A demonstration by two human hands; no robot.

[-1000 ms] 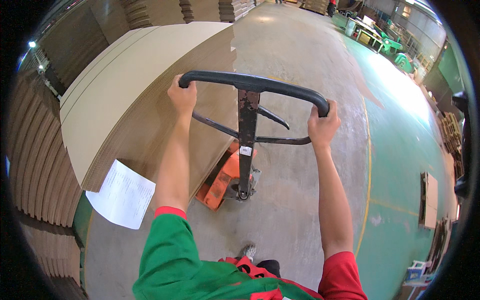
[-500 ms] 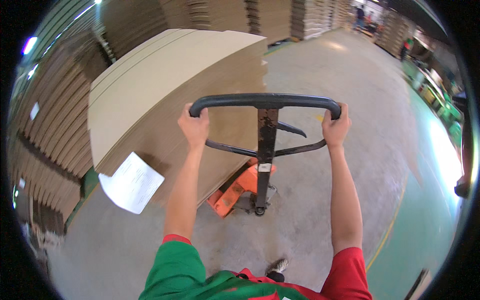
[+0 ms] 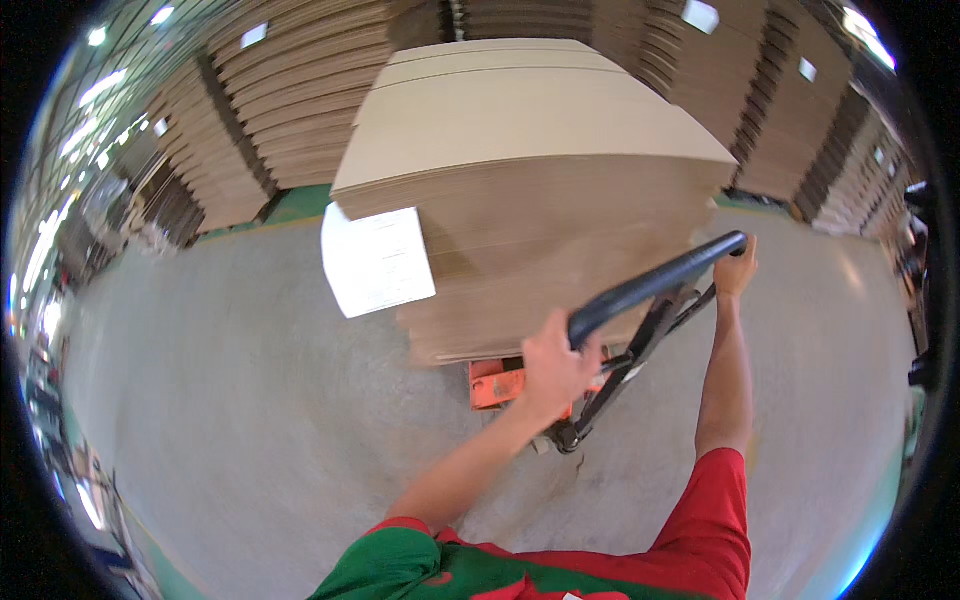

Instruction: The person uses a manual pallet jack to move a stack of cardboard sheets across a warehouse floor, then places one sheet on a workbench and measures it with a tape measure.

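- Where the black handle [image 3: 655, 283] slants across the right of centre, its left end sits lower and nearer the body, its right end higher and farther off.
- The left hand [image 3: 555, 365], somewhat blurred, is closed around the lower end of the handle, with the bare forearm reaching in from below.
- The right hand [image 3: 735, 268] is wrapped around the upper end, its arm stretched out forward.
- Below the handle, a dark shaft [image 3: 600, 402] runs down to the orange pallet truck [image 3: 497, 388], partly hidden behind the left hand.
- Just beyond stands a large cardboard stack [image 3: 560, 215], its top sheet pale with crosswise lines and its near face brown.
- A white paper sheet [image 3: 380, 262] with print on it hangs at the left corner of that near face.
- The person's top has a green left sleeve [image 3: 385, 562] with a red edge and a red right sleeve [image 3: 702, 510].
- Around all this spreads a grey floor [image 3: 250, 400], with a green strip [image 3: 305, 203] near the back.
- Tall brown stacks [image 3: 310, 100] line the rear, and bright lamps [image 3: 105, 87] glow at upper left.
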